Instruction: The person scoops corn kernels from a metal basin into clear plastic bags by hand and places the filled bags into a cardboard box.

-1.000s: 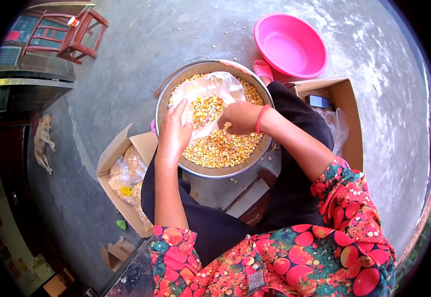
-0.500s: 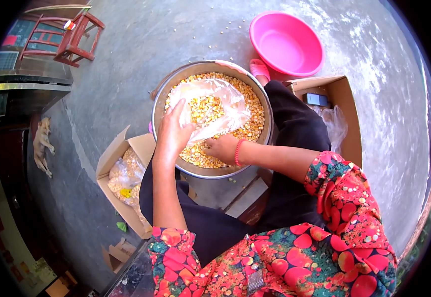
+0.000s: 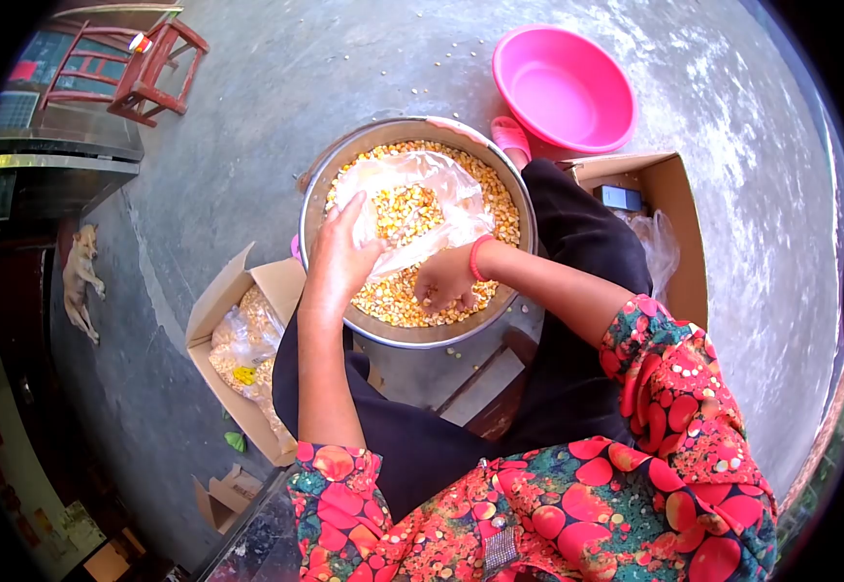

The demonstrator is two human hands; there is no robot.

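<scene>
Seated with a round metal pot (image 3: 422, 342) between my knees, I hold the left side of a clear plastic bag (image 3: 458, 190) in my left hand (image 3: 338, 260), thumb and fingers spread narrowly along the film. The bag lies inside the pot, toward its far side, on a bed of yellow corn kernels (image 3: 388, 303), with more kernels showing within its open mouth. My right hand (image 3: 446, 279), fingers curled and pointing down, is in the loose kernels at the pot's near side; whether it has closed on any, I cannot tell. From that hand the bag lies ahead and to the left, just beyond the knuckles. Its crumpled film spreads mostly across the pot, left to right, though the folds blur any true long axis. My left hand is the nearer of the two, touching the bag. Beyond the pot, to the right, sits a pink basin (image 3: 565, 89); right of the pot stands an open cardboard box (image 3: 686, 228), and to its near left, a second carton (image 3: 211, 308) containing bagged pale grain (image 3: 259, 330).
</scene>
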